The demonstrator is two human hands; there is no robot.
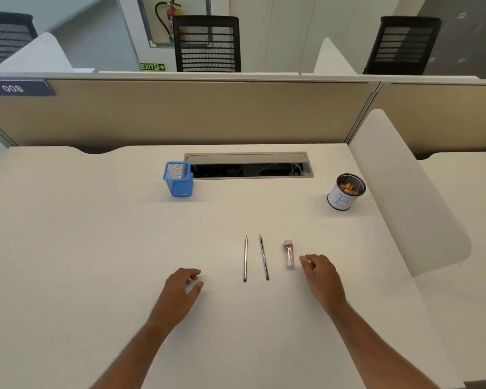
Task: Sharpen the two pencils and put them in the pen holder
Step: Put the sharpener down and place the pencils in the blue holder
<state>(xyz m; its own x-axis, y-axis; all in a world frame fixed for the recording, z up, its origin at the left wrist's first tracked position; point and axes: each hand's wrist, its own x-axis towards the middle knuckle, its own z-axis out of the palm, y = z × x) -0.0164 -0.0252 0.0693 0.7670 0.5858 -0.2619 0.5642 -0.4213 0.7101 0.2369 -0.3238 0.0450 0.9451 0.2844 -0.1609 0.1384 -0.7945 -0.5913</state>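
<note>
Two thin pencils lie side by side on the white desk, tips pointing away from me: a silvery left pencil (245,258) and a darker right pencil (263,256). A small pink tube-shaped sharpener (288,253) lies just right of them. A blue mesh pen holder (178,179) stands farther back on the left. My left hand (183,287) hovers left of the pencils, fingers loosely curled, holding nothing. My right hand (321,272) is just right of the sharpener, fingers relaxed, not touching it.
A round mesh cup (346,192) wrapped in paper marked "B" holds pencil shavings at the back right. An open cable slot (249,167) runs along the desk's back. A white divider panel (404,192) stands on the right; a beige partition closes the back.
</note>
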